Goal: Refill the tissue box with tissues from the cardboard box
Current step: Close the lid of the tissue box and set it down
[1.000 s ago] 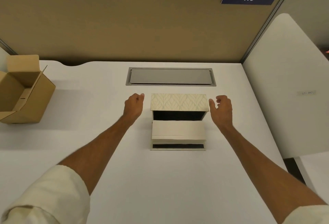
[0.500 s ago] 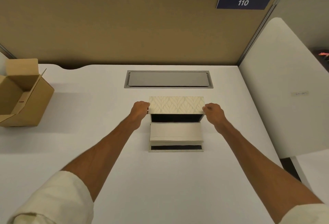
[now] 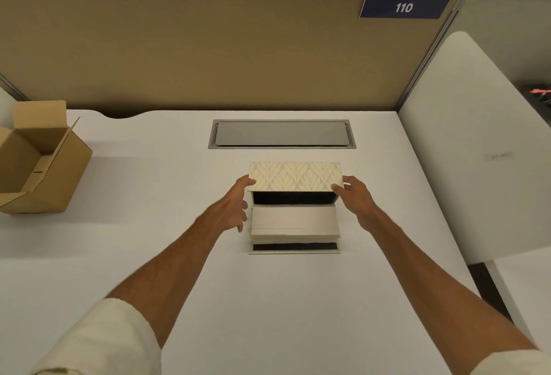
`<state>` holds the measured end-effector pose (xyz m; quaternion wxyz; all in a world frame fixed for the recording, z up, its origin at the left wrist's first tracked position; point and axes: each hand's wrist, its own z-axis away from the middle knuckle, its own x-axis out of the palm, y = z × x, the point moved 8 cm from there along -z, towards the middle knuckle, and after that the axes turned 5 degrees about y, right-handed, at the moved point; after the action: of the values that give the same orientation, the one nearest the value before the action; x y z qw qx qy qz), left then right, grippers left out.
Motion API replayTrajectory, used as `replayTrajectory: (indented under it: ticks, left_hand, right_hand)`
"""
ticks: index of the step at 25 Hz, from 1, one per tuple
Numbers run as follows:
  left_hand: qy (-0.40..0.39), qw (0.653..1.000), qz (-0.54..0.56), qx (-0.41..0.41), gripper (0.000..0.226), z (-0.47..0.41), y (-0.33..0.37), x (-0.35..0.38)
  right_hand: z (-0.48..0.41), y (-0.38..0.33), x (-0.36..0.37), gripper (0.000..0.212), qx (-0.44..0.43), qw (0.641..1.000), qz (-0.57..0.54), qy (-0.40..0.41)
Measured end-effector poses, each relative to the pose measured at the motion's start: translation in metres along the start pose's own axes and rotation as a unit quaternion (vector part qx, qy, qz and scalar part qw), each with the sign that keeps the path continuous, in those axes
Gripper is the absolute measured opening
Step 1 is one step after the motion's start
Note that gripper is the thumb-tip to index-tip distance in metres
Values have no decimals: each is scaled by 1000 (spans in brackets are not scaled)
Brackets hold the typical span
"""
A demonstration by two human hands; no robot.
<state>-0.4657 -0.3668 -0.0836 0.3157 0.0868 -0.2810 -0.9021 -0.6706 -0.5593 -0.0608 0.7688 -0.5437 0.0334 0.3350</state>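
The cream tissue box (image 3: 294, 177) with a leaf pattern stands at the middle of the white desk (image 3: 149, 255), its dark inside facing me. A white stack of tissues (image 3: 293, 221) sticks out of its open front over a folded-down flap with a dark strip (image 3: 294, 247). My left hand (image 3: 235, 204) pinches the box's left near corner, its other fingers spread. At the right near corner, my right hand (image 3: 353, 197) grips the box. The brown cardboard box (image 3: 41, 162) sits open at the desk's far left; its inside looks bare from here.
A grey cable hatch (image 3: 281, 134) is set into the desk just behind the tissue box. A tan partition (image 3: 208, 52) closes the back and a white side panel (image 3: 465, 151) closes the right. The desk's right edge drops off near the panel.
Both hands moved in from beside the tissue box and took hold of its near corners. The box top now appears tilted up a little toward me.
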Motion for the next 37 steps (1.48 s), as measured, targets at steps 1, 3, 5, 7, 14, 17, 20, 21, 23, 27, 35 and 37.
replayTrajectory:
  ticks: [1,3,5,7,14,17,20,21,23,27,35,37]
  left_hand:
    - [-5,1000,3,-1,81,-1,-1,2]
    - [-10,1000,15,-2,81,-3,-3,5]
    - [-10,1000,27,2,79,-3,-2,8]
    - [-8,999,35,6,77,-2,-1,10]
    - [83,990,5,111,59,-1,17,-2]
    - [107,980,1,167,47,-1,28,-8]
    - [116,981,2,155,45,0,24,-12]
    - [118,982,5,147,46,1,20,-13]
    - [125,983,10,134,43,2,14,-15]
    - [137,983,36,117,36,8,4,-18]
    - [134,983,123,30,54,16,-30,-16]
    - [127,981,149,-2,60,20,-36,-11]
  right_hand:
    - [0,0,0,52,0,1000,0,-3]
    - [0,-1,0,53,0,1000,0,-6]
    - [0,1,0,53,-1,1000,-1,-9]
    - [0,1,0,54,-4,1000,-5,-13]
    - [2,0,-2,47,-10,1000,-5,-11]
    - [3,-2,-9,37,-25,999,19,16]
    - [6,1,-16,30,-27,998,28,38]
    - [7,3,-18,29,-25,998,25,43]
    - [11,7,-19,27,-20,998,17,50]
    - [21,15,-17,20,6,998,-3,55]
    - [44,33,-14,27,37,996,-64,51]
    - [50,38,-12,33,57,993,-81,59]
